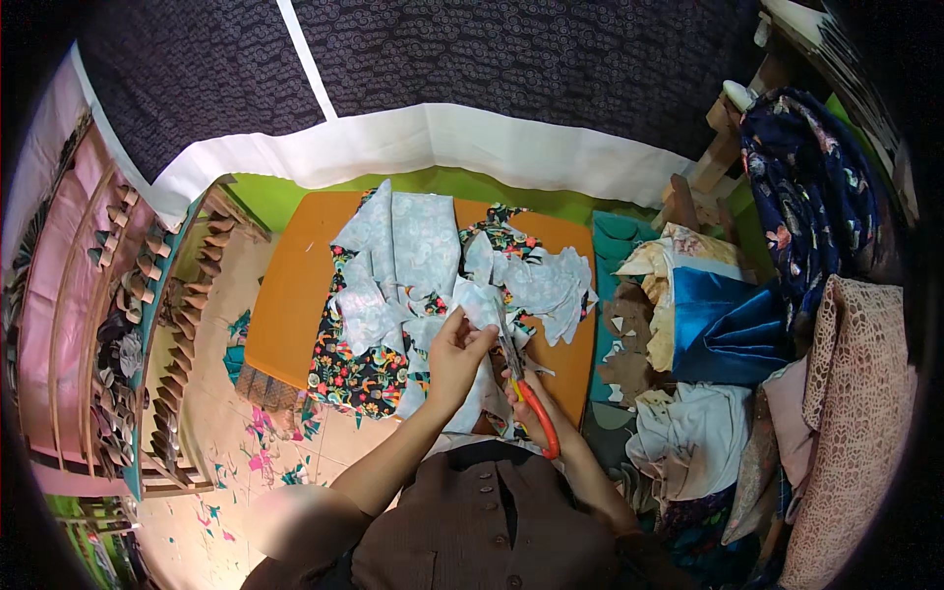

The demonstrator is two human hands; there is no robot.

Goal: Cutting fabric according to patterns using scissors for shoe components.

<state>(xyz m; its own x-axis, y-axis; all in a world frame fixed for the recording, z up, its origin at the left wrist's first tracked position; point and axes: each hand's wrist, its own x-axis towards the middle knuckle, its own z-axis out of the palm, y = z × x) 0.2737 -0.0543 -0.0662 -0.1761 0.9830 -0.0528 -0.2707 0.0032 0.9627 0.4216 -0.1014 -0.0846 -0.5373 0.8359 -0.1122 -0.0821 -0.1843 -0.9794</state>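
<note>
Over the near part of an orange-brown table, my left hand pinches a pale piece of fabric. Close to its right side, my right hand grips scissors with orange-red handles. The blades point away from me and lie against the edge of the pale piece; whether they are parted is hard to tell. Around and beneath my hands lie several cut fabric pieces, pale side up. Beneath them, black floral cloth shows its colourful printed side.
To the right, folded fabrics are stacked, among them a shiny blue cloth, white cloth and pink lace. Navy floral fabric hangs above. Shoe racks stand at left. Fabric scraps litter the tiled floor. A dark patterned curtain hangs behind.
</note>
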